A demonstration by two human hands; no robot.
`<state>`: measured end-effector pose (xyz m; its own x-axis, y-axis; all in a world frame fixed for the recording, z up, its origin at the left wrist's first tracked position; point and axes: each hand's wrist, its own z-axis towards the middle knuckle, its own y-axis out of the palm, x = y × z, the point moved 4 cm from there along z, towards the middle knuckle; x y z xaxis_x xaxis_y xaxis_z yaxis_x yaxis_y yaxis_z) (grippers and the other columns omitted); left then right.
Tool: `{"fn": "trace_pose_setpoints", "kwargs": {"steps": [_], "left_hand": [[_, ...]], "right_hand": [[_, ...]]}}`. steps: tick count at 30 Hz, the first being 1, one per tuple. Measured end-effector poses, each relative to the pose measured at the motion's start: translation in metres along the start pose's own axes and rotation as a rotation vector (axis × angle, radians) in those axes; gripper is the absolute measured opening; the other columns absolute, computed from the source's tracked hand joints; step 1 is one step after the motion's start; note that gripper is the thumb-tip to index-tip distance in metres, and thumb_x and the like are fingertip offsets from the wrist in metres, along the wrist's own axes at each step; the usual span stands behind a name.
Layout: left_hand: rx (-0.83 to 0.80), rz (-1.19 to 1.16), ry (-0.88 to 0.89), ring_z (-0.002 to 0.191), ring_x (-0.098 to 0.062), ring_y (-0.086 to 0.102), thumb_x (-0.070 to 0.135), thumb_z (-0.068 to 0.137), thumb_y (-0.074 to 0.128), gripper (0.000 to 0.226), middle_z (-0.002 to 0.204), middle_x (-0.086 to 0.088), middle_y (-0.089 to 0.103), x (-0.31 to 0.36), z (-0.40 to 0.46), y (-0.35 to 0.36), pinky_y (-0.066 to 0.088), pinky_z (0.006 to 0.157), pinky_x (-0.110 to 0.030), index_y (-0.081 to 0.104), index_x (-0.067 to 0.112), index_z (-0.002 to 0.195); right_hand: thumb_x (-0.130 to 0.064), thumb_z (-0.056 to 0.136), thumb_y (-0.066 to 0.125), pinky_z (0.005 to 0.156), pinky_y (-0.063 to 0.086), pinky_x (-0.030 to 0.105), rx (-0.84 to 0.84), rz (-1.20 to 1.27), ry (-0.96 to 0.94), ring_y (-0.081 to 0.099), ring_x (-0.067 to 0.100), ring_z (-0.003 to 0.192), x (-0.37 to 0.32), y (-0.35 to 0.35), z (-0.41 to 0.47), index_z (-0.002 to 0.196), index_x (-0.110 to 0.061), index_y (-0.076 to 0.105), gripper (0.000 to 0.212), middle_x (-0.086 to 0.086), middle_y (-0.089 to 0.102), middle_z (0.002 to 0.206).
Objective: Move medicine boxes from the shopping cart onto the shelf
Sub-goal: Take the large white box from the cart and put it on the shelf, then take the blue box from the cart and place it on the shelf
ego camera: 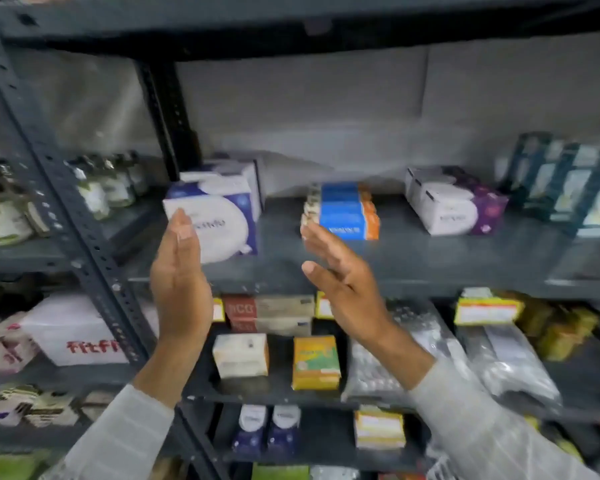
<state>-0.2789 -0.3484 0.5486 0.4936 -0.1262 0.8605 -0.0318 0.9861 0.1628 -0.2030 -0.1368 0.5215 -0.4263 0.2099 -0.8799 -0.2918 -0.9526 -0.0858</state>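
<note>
Both raised, palms facing, holding nothing: left hand (181,275) flat and open, fingertips touching or just short of the blue-and-white medicine box (215,216) at 11 o'clock; right hand (340,271) spread open, well apart at 1 o'clock. Box on the shelf (430,261), long axis running left-right. No cart in view.

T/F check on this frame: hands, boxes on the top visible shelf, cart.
1. Both hands, left hand and right hand, are open and hold nothing. True.
2. The blue and orange boxes are on the same shelf as the white and blue box. True.
3. The right hand grips the white and purple box. False: that box sits untouched, further right.
4. The shopping cart is in view. False: only shelving shows.
</note>
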Motion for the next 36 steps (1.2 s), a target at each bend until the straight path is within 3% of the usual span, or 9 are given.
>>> {"fn": "trace_pose_setpoints", "kwargs": {"steps": [4, 9, 12, 14, 17, 21, 28, 32, 36], "left_hand": [[-0.169, 0.02, 0.08, 0.141, -0.014, 0.053, 0.041, 0.105, 0.047, 0.042, 0.149, -0.001, 0.06, -0.023, -0.1, 0.053, 0.039, 0.119, -0.038, 0.055, 0.028, 0.144], [-0.605, 0.315, -0.019, 0.143, -0.004, 0.047, 0.046, 0.102, 0.046, 0.051, 0.152, 0.01, 0.053, -0.088, -0.25, 0.132, 0.037, 0.118, -0.027, 0.053, 0.025, 0.147], [-0.978, 0.579, -0.05, 0.149, -0.013, 0.041, 0.048, 0.102, 0.046, 0.059, 0.159, 0.0, 0.047, -0.139, -0.339, 0.169, 0.031, 0.119, -0.024, 0.044, 0.022, 0.154], [-1.218, 0.768, -0.006, 0.153, -0.019, 0.034, 0.049, 0.104, 0.04, 0.061, 0.164, -0.003, 0.041, -0.173, -0.396, 0.181, 0.029, 0.123, -0.03, 0.036, 0.021, 0.158], [-1.437, 0.937, -0.007, 0.154, -0.021, 0.031, 0.05, 0.104, 0.029, 0.064, 0.166, -0.004, 0.037, -0.217, -0.466, 0.187, 0.026, 0.125, -0.034, 0.028, 0.019, 0.16], [-1.637, 1.071, -0.05, 0.161, -0.022, 0.004, 0.05, 0.105, 0.023, 0.069, 0.173, -0.006, 0.014, -0.269, -0.525, 0.196, 0.005, 0.131, -0.042, 0.011, 0.016, 0.164], [-1.587, 1.032, 0.053, 0.161, -0.019, 0.009, 0.059, 0.097, 0.038, 0.081, 0.171, -0.005, 0.021, -0.301, -0.539, 0.195, 0.009, 0.131, -0.041, 0.018, 0.018, 0.163], [-1.546, 1.043, 0.12, 0.157, -0.021, 0.025, 0.059, 0.093, 0.047, 0.082, 0.166, -0.007, 0.035, -0.308, -0.54, 0.196, 0.024, 0.128, -0.043, 0.029, 0.016, 0.16], [-1.505, 1.025, 0.144, 0.155, -0.023, 0.032, 0.055, 0.089, 0.056, 0.083, 0.163, -0.008, 0.041, -0.311, -0.541, 0.194, 0.032, 0.124, -0.046, 0.034, 0.014, 0.158]], "right_hand": [[0.001, 0.098, 0.061, 0.104, 0.054, 0.035, 0.099, -0.043, 0.083, 0.066, 0.03, 0.124, 0.014, -0.089, -0.087, 0.144, -0.006, 0.054, 0.047, 0.012, 0.069, 0.133], [-0.018, 0.094, 0.07, 0.089, 0.06, 0.041, 0.184, -0.208, 0.308, 0.076, 0.022, 0.1, 0.071, -0.203, -0.195, 0.123, -0.01, 0.073, 0.03, 0.0, 0.08, 0.107], [-0.019, 0.092, 0.073, 0.086, 0.062, 0.039, 0.1, -0.383, 0.54, 0.075, 0.01, 0.093, 0.128, -0.255, -0.262, 0.119, -0.019, 0.075, 0.026, -0.02, 0.078, 0.095], [-0.027, 0.091, 0.073, 0.088, 0.061, 0.036, -0.018, -0.498, 0.772, 0.074, 0.012, 0.096, 0.172, -0.283, -0.313, 0.121, -0.029, 0.073, 0.03, -0.019, 0.078, 0.099], [-0.022, 0.088, 0.075, 0.076, 0.054, 0.013, -0.194, -0.617, 1.104, 0.073, 0.017, 0.1, 0.237, -0.307, -0.397, 0.128, -0.023, 0.07, 0.041, 0.001, 0.076, 0.117], [-0.016, 0.088, 0.068, 0.1, 0.046, 0.026, -0.418, -0.747, 1.226, 0.064, 0.024, 0.124, 0.302, -0.304, -0.477, 0.135, -0.018, 0.066, 0.047, 0.006, 0.068, 0.136], [-0.001, 0.086, 0.053, 0.097, 0.056, 0.037, -0.488, -0.918, 1.061, 0.067, 0.03, 0.113, 0.383, -0.288, -0.521, 0.133, -0.009, 0.063, 0.048, 0.013, 0.069, 0.124], [0.003, 0.09, 0.052, 0.114, 0.042, 0.043, -0.613, -1.095, 0.791, 0.056, 0.029, 0.127, 0.436, -0.282, -0.529, 0.133, -0.009, 0.062, 0.046, 0.01, 0.065, 0.131], [-0.001, 0.091, 0.055, 0.122, 0.032, 0.047, -0.774, -1.194, 0.731, 0.048, 0.033, 0.135, 0.473, -0.275, -0.538, 0.135, -0.011, 0.059, 0.045, 0.009, 0.06, 0.136]]}}
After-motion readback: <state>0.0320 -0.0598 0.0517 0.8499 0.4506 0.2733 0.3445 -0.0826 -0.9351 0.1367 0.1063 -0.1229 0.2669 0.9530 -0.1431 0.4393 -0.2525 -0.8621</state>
